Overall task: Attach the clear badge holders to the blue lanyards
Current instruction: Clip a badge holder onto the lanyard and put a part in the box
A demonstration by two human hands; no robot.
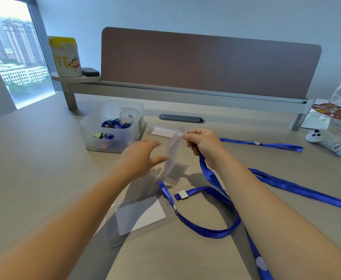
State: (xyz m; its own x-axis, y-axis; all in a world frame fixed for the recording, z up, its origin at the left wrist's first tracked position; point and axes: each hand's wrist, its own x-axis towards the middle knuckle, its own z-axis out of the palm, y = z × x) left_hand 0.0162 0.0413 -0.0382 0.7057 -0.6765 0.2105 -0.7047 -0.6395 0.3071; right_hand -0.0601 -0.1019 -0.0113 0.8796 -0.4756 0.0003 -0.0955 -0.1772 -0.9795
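A clear badge holder [172,152] is pinched with a blue lanyard [210,174] by the right hand [204,145]; the left hand [143,154] is spread, fingers wide. A plastic bin [113,128] is set just behind on the beige counter [34,158].

Both bare forearms reached toward frame center; the left hand [143,153] spread open, the right hand [203,143] pinched shut.

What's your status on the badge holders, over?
Right hand pinching a hanging badge holder and a blue lanyard. Left hand open, reaching for it. Nothing blocking.
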